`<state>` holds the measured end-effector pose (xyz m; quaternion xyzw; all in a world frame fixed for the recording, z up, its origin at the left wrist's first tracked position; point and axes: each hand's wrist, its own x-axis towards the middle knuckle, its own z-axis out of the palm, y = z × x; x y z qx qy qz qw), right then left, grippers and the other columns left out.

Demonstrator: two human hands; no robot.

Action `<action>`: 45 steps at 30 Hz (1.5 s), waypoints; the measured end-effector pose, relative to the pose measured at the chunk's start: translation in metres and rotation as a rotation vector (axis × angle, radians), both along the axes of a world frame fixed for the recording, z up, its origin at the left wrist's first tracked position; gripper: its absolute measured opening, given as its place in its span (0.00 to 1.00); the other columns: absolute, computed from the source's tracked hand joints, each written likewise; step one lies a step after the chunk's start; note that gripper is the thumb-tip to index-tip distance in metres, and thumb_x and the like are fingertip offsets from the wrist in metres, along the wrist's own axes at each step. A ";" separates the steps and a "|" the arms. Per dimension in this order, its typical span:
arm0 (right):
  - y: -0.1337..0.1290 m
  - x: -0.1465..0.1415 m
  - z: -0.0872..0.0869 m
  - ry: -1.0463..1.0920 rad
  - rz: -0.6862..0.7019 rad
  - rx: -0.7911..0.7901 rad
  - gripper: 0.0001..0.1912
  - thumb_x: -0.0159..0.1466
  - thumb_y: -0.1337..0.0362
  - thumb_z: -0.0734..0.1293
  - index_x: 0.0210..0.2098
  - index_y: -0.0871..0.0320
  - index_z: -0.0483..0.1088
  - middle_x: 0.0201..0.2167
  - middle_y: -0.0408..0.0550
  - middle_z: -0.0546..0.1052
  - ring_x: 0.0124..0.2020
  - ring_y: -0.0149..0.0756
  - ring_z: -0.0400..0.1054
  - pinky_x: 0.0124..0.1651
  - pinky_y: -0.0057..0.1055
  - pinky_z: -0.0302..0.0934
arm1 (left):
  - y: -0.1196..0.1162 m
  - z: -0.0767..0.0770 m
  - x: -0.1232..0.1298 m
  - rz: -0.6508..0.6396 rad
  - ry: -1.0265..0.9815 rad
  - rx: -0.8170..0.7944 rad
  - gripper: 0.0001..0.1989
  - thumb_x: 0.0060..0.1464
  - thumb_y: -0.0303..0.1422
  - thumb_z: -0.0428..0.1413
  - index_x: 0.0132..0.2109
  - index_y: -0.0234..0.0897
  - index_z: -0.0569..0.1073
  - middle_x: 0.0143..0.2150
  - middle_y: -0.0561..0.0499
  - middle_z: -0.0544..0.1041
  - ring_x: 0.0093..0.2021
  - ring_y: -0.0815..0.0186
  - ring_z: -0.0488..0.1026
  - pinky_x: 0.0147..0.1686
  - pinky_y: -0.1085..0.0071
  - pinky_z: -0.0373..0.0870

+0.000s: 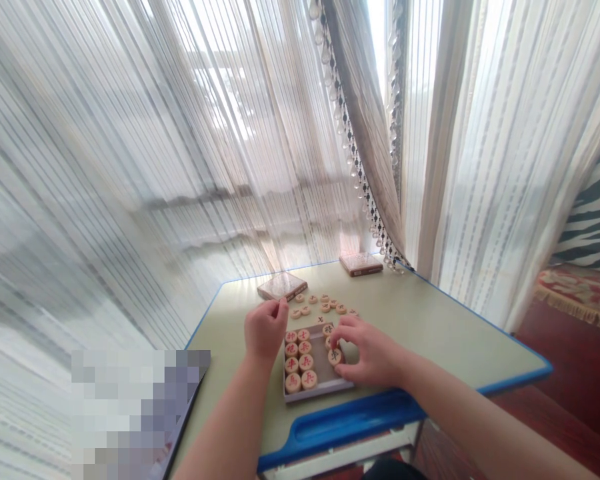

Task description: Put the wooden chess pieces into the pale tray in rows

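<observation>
A shallow open box [320,395] on the table holds round Chinese chess pieces. Two columns of red-marked pieces [306,362] fill its left side, and a few dark-marked ones stand along the right. My right hand [363,350] reaches over the box's right side, thumb and fingers around a dark-marked chess piece [335,358]. My left hand [266,330] is closed just beyond the box's left edge; whether anything is inside it is hidden. Several loose chess pieces [325,307] lie scattered on the table behind the box.
A flat box lid [283,287] lies behind the loose pieces, and another flat box [361,264] sits at the far edge. The pale table [430,320] has a blue rim and a front pen groove. Sheer curtains [260,167] hang behind. A pixelated patch covers the lower left.
</observation>
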<state>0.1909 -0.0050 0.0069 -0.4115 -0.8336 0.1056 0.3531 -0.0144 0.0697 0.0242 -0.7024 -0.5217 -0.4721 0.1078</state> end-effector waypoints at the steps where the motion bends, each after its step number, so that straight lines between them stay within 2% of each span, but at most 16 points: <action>1: 0.000 0.000 0.000 -0.012 -0.008 0.001 0.11 0.47 0.67 0.68 0.31 0.56 0.68 0.32 0.44 0.66 0.36 0.35 0.62 0.41 0.32 0.60 | 0.000 0.001 0.000 0.011 -0.006 0.009 0.21 0.52 0.38 0.47 0.15 0.34 0.63 0.14 0.54 0.62 0.18 0.74 0.55 0.22 0.75 0.51; 9: -0.001 -0.001 0.002 -0.052 -0.029 -0.014 0.12 0.46 0.67 0.68 0.32 0.56 0.68 0.32 0.44 0.66 0.37 0.35 0.62 0.43 0.32 0.59 | -0.003 0.003 -0.001 0.034 -0.001 0.043 0.21 0.52 0.37 0.47 0.14 0.35 0.58 0.13 0.55 0.59 0.18 0.74 0.53 0.21 0.74 0.49; 15: -0.001 0.000 0.003 -0.066 -0.012 0.022 0.06 0.48 0.67 0.67 0.28 0.56 0.68 0.30 0.44 0.66 0.35 0.34 0.62 0.39 0.31 0.60 | -0.005 0.005 0.000 0.028 0.013 0.066 0.21 0.52 0.37 0.47 0.14 0.35 0.56 0.14 0.55 0.57 0.18 0.75 0.52 0.21 0.75 0.49; 31: 0.000 0.001 0.003 -0.040 -0.004 0.039 0.03 0.51 0.66 0.66 0.27 0.56 0.67 0.30 0.44 0.66 0.35 0.34 0.63 0.39 0.31 0.59 | -0.007 0.005 -0.002 0.047 0.020 0.071 0.21 0.52 0.36 0.46 0.14 0.35 0.56 0.14 0.55 0.57 0.17 0.74 0.52 0.21 0.74 0.49; 37: -0.001 0.004 0.007 0.020 -0.015 0.046 0.06 0.50 0.66 0.68 0.28 0.56 0.67 0.30 0.44 0.67 0.35 0.34 0.63 0.39 0.31 0.59 | -0.006 0.004 -0.001 0.059 0.033 0.068 0.20 0.52 0.36 0.46 0.15 0.35 0.58 0.14 0.55 0.59 0.18 0.74 0.53 0.22 0.75 0.49; 45: 0.001 0.005 0.005 0.033 -0.023 0.054 0.04 0.51 0.67 0.66 0.28 0.56 0.67 0.29 0.44 0.67 0.34 0.34 0.62 0.39 0.32 0.58 | -0.004 0.002 -0.002 0.058 0.043 0.061 0.21 0.51 0.36 0.47 0.14 0.35 0.58 0.14 0.55 0.58 0.18 0.74 0.52 0.22 0.74 0.48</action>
